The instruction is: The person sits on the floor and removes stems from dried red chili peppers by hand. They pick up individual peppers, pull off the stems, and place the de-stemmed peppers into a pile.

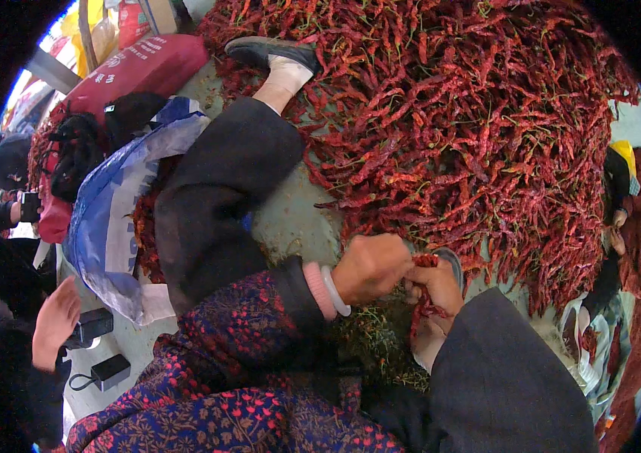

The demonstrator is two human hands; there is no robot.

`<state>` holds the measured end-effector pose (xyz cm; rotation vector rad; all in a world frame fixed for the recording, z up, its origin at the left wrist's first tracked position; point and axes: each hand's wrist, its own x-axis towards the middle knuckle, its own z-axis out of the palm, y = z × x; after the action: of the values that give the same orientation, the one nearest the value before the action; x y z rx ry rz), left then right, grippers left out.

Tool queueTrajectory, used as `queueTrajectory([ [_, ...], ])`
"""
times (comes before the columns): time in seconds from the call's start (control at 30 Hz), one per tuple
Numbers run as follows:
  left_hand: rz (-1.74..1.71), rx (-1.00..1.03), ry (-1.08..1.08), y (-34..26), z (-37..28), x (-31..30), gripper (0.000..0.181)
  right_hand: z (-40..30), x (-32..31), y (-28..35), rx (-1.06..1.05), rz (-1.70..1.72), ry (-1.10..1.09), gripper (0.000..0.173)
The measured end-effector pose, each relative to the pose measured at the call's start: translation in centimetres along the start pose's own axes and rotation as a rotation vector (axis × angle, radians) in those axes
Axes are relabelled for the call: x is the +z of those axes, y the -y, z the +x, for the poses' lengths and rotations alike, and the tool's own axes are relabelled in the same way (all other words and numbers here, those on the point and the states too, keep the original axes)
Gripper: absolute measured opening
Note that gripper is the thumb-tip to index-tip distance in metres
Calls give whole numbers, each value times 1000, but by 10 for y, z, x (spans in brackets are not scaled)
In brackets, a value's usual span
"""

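Between my legs, my left hand [371, 267], with a white bangle and a pink cuff at the wrist, is blurred and curled, its fingers close to my right hand; whether it pinches anything cannot be told. My right hand [439, 283] is closed around several dried red chillies [423, 306], which stick out above and below the fist. A large heap of dried red chillies [456, 130] spreads over the floor in front of me. Beneath my hands lies a pile of greenish-brown chilli stems and scraps [380, 340].
At left stand a blue and white woven sack [108, 209] holding chillies and a red sack [139, 68]. Another person's hand [57, 325] is near a black box [111, 371]. A person's hands [617, 232] show at far right. My shoe [249, 51] touches the heap.
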<state>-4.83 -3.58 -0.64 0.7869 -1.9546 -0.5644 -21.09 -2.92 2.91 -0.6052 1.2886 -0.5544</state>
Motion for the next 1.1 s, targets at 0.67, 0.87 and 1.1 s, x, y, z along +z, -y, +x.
queueTrajectory([
  [0.67, -581, -663, 70, 3, -4, 8, 18, 0, -3, -9, -324, -280, -4, 12],
  [0.87, -1009, -1017, 36, -5, -2, 0, 17, -9, 6, 0, -310, -93, 32, 12],
  [1.1, -1508, -1114, -19, -10, -4, -1, 20, -10, 3, 3, -347, -84, 101, 14],
])
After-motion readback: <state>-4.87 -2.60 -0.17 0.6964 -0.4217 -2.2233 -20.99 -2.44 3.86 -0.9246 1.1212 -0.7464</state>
